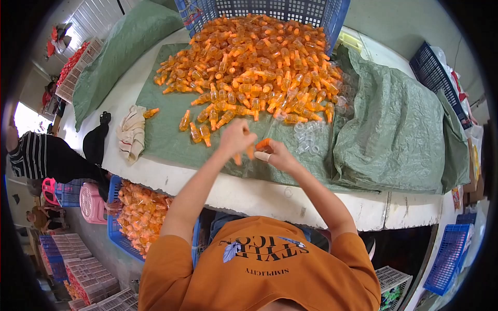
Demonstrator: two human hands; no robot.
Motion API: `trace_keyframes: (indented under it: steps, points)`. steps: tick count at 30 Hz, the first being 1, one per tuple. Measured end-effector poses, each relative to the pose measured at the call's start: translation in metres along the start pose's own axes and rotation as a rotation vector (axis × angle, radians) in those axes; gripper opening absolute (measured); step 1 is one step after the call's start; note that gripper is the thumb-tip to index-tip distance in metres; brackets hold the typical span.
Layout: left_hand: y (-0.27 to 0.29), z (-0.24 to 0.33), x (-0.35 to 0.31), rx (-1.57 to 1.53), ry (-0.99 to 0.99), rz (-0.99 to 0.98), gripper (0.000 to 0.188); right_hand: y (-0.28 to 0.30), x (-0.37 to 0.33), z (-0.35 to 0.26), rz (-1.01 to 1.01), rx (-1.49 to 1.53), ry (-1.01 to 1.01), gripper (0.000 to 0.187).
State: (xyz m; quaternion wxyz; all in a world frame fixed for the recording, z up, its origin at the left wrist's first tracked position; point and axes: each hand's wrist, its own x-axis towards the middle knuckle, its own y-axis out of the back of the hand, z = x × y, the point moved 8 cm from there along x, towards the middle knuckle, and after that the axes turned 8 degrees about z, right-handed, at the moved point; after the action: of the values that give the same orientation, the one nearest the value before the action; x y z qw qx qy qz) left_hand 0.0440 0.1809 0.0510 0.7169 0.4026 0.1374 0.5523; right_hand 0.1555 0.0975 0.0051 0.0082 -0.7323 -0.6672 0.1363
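Over the front part of the table my two hands work close together. My left hand (238,138) is closed, with small orange bottles (250,152) showing just below its fingers. Fingertips of my right hand (277,155) are pinched round another small orange piece, likely a bottle; one finger wears a pale cover. Beyond them spreads a big heap of orange bottles (249,72) with orange tops. A few loose bottles (195,132) lie nearer to my left hand. Right of the heap sits a cluster of clear plastic caps (308,137).
A blue basket (334,26) lies tipped behind the heap. Green woven sheeting (394,140) is bunched at the right. A cloth (132,132) rests on the left of the white table (228,194). Below stands a blue crate (113,228) of filled bottles; another person (57,155) is left.
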Motion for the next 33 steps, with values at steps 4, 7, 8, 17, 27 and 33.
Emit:
trace_keyframes:
  steps: [4, 7, 8, 17, 27, 33]
  points:
    - [0.026, -0.042, 0.047, 0.256, 0.221, -0.063, 0.029, 0.034, 0.034, -0.049, 0.123, -0.901, 0.404, 0.026]
    - [0.019, -0.061, 0.062, 0.580, 0.229, -0.119, 0.033, 0.047, 0.054, -0.067, 0.378, -1.240, 0.583, 0.026]
    - [0.017, -0.062, 0.065, 0.581, 0.223, -0.114, 0.033, 0.045, 0.062, -0.061, 0.364, -1.311, 0.505, 0.023]
    - [-0.025, -0.026, 0.011, 0.594, -0.024, -0.635, 0.041, 0.004, 0.054, -0.014, 0.076, -1.472, 0.586, 0.027]
    - [0.028, -0.008, 0.015, -0.557, 0.245, -0.319, 0.042, 0.025, 0.002, -0.048, 0.093, -0.774, 0.362, 0.028]
    - [0.011, 0.007, -0.013, -0.776, 0.519, -0.385, 0.037, 0.021, -0.016, -0.079, 0.202, -0.680, 0.578, 0.035]
